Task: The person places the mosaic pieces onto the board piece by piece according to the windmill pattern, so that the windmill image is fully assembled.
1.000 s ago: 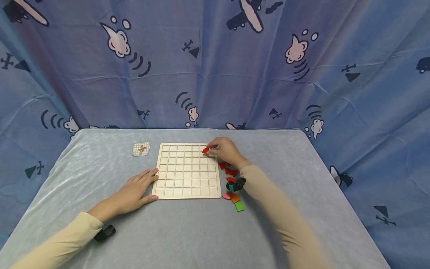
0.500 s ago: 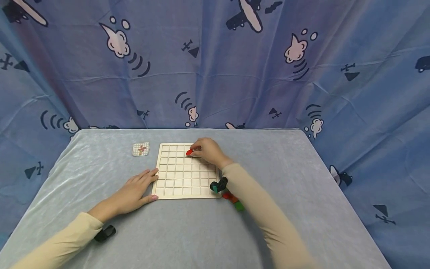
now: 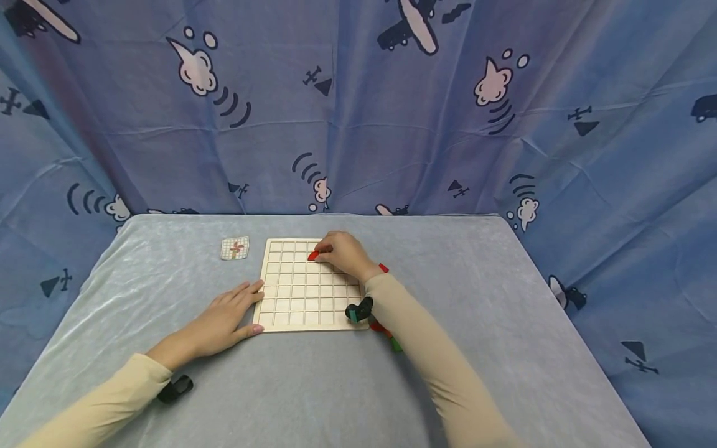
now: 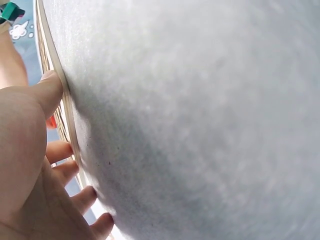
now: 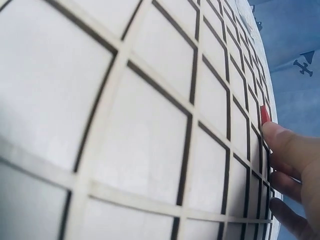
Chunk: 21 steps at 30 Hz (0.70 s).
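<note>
A pale wooden grid board [image 3: 291, 303] with square recesses lies flat on the table. My right hand [image 3: 345, 254] reaches over its far part and pinches a red tile [image 3: 313, 256] between thumb and fingertips, low over a cell in the second row from the far edge. In the right wrist view the red tile [image 5: 264, 114] peeks out past the thumb. My left hand [image 3: 224, 318] rests beside the board with fingers spread, fingertips and thumb on its left edge. The left wrist view shows this thumb and the fingers [image 4: 84, 198] along the board's side.
A small card [image 3: 234, 248] printed with a grid and a pinwheel-like picture lies left of the board. Loose tiles, red [image 3: 383, 268] and green [image 3: 396, 345] among them, lie right of the board, mostly hidden by my right forearm. A patterned blue curtain [image 3: 358, 124] hangs behind the table.
My right hand has carried the red tile leftward from the board's far right corner to its upper middle, then slightly further left. My left hand has stayed at the board's edge.
</note>
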Motion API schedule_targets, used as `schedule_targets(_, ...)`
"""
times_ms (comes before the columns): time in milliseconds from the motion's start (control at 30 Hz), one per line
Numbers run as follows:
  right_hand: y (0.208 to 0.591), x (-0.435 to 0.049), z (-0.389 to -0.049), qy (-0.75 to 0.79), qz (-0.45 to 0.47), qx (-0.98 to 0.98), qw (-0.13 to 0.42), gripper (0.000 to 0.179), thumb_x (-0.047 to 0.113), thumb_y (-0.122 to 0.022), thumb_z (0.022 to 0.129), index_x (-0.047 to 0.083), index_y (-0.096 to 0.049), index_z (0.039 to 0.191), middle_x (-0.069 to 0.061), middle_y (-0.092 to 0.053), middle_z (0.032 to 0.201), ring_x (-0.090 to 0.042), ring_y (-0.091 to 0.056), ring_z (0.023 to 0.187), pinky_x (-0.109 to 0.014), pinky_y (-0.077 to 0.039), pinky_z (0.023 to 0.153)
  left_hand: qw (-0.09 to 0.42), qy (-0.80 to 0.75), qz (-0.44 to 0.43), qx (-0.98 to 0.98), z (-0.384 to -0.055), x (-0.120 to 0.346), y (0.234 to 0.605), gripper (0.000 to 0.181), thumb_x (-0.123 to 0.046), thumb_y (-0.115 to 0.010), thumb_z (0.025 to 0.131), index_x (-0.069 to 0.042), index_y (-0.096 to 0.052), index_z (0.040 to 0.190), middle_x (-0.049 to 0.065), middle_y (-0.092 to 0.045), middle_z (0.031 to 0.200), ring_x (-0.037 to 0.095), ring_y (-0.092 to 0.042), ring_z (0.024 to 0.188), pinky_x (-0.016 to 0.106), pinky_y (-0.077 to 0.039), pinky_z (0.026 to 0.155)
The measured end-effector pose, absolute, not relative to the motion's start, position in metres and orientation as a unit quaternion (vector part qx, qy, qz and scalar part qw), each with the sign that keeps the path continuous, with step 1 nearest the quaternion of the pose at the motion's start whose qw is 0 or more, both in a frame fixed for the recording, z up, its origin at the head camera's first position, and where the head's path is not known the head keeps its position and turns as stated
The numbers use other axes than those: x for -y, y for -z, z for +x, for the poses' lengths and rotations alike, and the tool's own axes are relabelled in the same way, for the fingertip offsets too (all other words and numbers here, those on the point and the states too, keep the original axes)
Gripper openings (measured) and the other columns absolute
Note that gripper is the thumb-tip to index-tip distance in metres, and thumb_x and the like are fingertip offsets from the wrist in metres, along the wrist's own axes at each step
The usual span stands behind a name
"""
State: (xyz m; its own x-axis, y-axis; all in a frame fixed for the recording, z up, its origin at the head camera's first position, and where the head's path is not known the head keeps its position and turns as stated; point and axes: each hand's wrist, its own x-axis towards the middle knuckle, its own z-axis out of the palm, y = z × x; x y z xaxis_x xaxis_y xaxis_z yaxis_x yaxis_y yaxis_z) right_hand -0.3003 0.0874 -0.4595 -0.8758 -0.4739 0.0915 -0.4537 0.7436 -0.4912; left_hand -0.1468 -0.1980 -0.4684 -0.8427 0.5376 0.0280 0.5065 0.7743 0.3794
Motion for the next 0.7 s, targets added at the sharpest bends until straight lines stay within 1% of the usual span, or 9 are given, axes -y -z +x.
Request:
schedule_targets(133,0.4592,-0.0872,-0.3,0.256,-0.25,-0.934,0.017,0.025,0.028,-0.079,0.085,0.015,-0.078,0.106,-0.001,-0.073,0.101,-0.017,-0.065,0.097,-0.034,-0.052,0.091,0.041,-0.187,0.276,-0.942,-0.1469,0.1979,0.4683,0.066,-0.043,-0.06,0.097,-0.004,-0.042,0.147,0.015,-0.026,0.164,0.043,-0.027,0.149,0.064,-0.03,0.114)
schedule_targets(700,0.4604,-0.0862,-0.2988,0.26,-0.239,-0.935,0.015,0.024,0.027,-0.08,0.084,0.017,-0.079,0.106,0.001,-0.072,0.101,-0.016,-0.065,0.095,-0.034,-0.052,0.087,0.036,-0.186,0.277,-0.942,-0.1471,0.1977,0.4698,0.066,-0.043,-0.06,0.097,-0.003,-0.042,0.147,0.015,-0.027,0.163,0.044,-0.027,0.149,0.064,-0.03,0.114)
